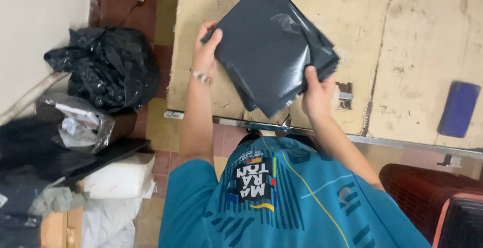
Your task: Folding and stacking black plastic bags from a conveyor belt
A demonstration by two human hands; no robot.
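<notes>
I hold a stack of dark grey plastic bags (271,41) tilted like a diamond above a worn beige table (412,41). My left hand (205,51), with a beaded bracelet on the wrist, grips the stack's left corner. My right hand (317,94) grips its lower right edge, thumb on top. The bags are glossy, and the top one shows a crease near its upper right. My teal printed shirt fills the bottom of the view.
A blue rectangular object (459,108) lies on the table at right. A full black rubbish bag (108,66) and a clear bag of paper (80,124) sit on the floor at left. White bundles (118,180) lie below them. A dark red crate (427,195) stands at lower right.
</notes>
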